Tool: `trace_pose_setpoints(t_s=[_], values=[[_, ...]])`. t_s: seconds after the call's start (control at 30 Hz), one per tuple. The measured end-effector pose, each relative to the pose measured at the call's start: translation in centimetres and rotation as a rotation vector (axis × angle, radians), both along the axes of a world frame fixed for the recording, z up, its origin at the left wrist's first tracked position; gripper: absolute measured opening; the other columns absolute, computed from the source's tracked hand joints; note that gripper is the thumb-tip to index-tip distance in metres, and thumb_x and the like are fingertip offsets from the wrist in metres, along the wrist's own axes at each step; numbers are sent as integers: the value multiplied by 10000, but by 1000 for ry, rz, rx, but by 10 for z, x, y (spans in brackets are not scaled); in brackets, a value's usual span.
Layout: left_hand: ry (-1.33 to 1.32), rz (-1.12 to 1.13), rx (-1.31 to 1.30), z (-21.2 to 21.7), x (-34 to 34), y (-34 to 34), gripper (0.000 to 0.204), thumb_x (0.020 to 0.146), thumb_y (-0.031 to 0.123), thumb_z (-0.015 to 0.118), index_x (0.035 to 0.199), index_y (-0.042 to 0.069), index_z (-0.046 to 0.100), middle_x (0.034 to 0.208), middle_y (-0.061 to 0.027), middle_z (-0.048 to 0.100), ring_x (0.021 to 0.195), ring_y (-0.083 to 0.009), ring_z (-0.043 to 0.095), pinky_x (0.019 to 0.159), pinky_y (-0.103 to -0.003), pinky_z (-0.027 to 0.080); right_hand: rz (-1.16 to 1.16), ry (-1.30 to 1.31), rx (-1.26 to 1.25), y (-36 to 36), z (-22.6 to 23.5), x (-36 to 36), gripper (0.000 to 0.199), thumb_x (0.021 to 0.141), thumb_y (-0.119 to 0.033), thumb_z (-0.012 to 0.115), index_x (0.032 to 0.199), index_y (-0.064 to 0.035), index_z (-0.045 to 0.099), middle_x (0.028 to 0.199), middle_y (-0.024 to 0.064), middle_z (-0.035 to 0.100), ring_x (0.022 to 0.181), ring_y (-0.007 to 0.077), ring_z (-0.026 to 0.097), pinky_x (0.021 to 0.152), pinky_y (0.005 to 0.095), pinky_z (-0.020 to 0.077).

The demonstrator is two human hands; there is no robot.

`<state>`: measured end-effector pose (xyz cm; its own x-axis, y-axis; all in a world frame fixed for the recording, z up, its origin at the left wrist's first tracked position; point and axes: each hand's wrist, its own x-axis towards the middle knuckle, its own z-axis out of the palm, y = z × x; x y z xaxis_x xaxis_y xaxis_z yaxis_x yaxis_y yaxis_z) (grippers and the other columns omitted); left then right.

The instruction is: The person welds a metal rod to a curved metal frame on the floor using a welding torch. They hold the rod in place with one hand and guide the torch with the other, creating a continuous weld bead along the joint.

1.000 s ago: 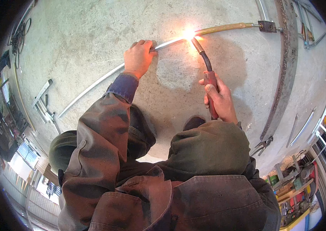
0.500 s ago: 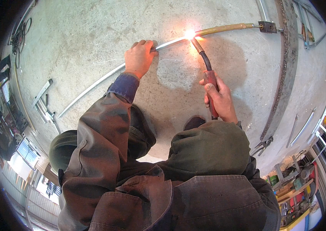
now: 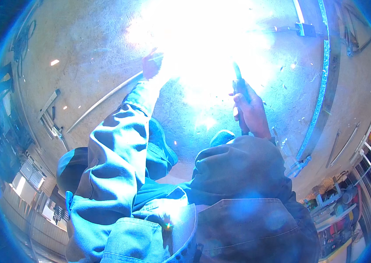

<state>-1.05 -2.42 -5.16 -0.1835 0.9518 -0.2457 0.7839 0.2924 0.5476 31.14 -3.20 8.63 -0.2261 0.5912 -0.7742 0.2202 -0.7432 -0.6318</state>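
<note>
A blinding white-blue arc flares at the top middle and swallows the torch's tip and the central stretch of a long metal tube (image 3: 106, 98). My right hand (image 3: 254, 113) is wrapped around the handle of a welding torch (image 3: 238, 86), whose neck points up into the glare. At the left edge of the flare, my left hand (image 3: 152, 66) is closed over the tube; its fingers are largely washed out. The tube slants down to the left across the concrete floor. Toward the far right, its line leads to a small block (image 3: 306, 30).
A long steel beam (image 3: 333, 65) runs along the right, with pliers (image 3: 298, 166) by its near end. Metal pieces (image 3: 48, 115) lie on the left, and thin rods (image 3: 345, 144) on the right. Bright sparks scatter over the floor. My knees frame the work from below.
The small orange-white glow has burst into a huge blue-white flare that hides the joint and much of the tube. Sparks now fly outward. Both hands keep nearly the same places.
</note>
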Motion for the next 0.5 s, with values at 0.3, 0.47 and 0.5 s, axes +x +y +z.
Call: trace_pose_setpoints(t_s=[0.3, 0.47, 0.5], values=[[159, -154, -38, 48, 19, 18, 223, 853, 233, 784, 1048, 131, 748, 1094, -47, 746, 1041, -263, 712, 871, -406, 605, 4, 65, 21, 0, 5, 3, 479, 1046, -231, 582, 1487, -53, 526, 1154, 77, 686, 702, 85, 598, 596, 273, 533], [198, -196, -92, 55, 17, 19, 194, 901, 209, 764, 1077, 134, 731, 1060, -84, 732, 1032, -304, 701, 866, -442, 568, 12, 32, -2, 2, 6, 3, 481, 1043, -214, 605, 1492, -59, 525, 1160, 69, 688, 672, 87, 593, 590, 269, 527], [215, -196, -158, 58, 18, 21, 188, 901, 216, 765, 1067, 135, 728, 1056, -82, 728, 1031, -304, 698, 868, -441, 566, -5, 23, -15, 1, 2, 5, 473, 1038, -206, 630, 1474, -50, 533, 1153, 56, 681, 652, 80, 596, 578, 269, 519]])
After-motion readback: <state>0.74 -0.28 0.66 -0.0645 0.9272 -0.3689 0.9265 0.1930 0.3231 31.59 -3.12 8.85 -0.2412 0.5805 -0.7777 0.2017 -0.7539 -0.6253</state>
